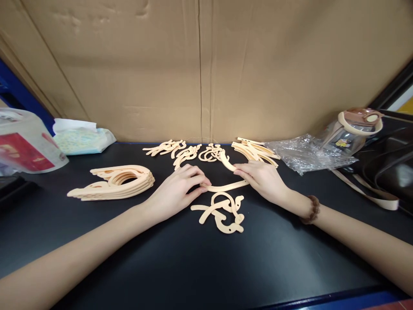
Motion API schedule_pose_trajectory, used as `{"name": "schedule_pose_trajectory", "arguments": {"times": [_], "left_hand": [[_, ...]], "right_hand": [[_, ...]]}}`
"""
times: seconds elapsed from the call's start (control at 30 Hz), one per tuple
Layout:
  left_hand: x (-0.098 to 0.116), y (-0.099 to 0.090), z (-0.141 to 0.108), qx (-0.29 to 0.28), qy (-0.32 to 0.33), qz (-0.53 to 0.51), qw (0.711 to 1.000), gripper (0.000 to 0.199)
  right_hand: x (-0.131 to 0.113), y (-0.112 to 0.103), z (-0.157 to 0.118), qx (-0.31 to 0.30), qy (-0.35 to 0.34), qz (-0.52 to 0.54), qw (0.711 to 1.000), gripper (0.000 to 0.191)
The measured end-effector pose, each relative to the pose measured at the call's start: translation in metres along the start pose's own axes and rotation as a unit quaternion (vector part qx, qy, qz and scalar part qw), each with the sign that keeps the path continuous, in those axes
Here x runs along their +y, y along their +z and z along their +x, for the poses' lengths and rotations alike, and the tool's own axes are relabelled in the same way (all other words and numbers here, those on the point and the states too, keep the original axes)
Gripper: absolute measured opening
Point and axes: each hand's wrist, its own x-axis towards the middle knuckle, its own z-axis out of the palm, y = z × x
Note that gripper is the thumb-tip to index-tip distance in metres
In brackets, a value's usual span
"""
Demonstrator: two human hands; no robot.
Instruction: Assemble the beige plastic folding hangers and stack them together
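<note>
My left hand (183,187) is closed, its fingertips pinching the left end of a curved beige plastic hanger arm (224,187). That arm's right end reaches under my right hand (263,178). Between thumb and fingers, my right hand grips a second curved hanger arm (227,161), which points up and left. Just in front of both hands lie loose beige hook pieces (222,213) with round loops, overlapping one another. Left of my left hand rests a neat stack of beige folding hangers (116,183). The fingers of my right hand are partly hidden.
Behind the hands lie small piles of beige pieces (166,147) and long strips (253,150). Crumpled clear plastic (303,153) and a lidded bottle (348,133) sit at right, a tissue pack (84,140) and translucent container (29,142) at left. Cardboard (145,73) walls the back.
</note>
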Motion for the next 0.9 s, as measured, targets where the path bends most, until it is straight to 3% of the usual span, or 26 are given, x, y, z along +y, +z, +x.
{"name": "schedule_pose_trajectory", "arguments": {"times": [0.13, 0.3, 0.5, 0.63, 0.9], "left_hand": [[-0.002, 0.001, -0.001, 0.007, -0.026, -0.006, 1.0, 0.017], [-0.002, 0.003, -0.003, 0.029, -0.061, -0.021, 0.997, 0.024], [-0.002, 0.003, -0.003, 0.026, -0.044, -0.025, 0.998, 0.037], [-0.003, 0.003, -0.003, 0.015, -0.011, 0.009, 1.0, 0.03], [-0.002, 0.003, -0.003, 0.025, -0.053, 0.045, 0.997, 0.027]], "right_hand": [[-0.002, -0.001, 0.002, -0.057, -0.027, 0.031, 0.998, 0.037], [0.0, 0.0, 0.002, -0.077, -0.039, 0.073, 0.994, 0.036], [-0.005, -0.004, 0.001, -0.085, -0.067, 0.056, 0.993, 0.035], [-0.01, -0.006, -0.001, -0.082, -0.078, 0.029, 0.993, 0.036], [-0.011, -0.004, -0.001, -0.04, 0.003, 0.052, 0.998, 0.034]]}}
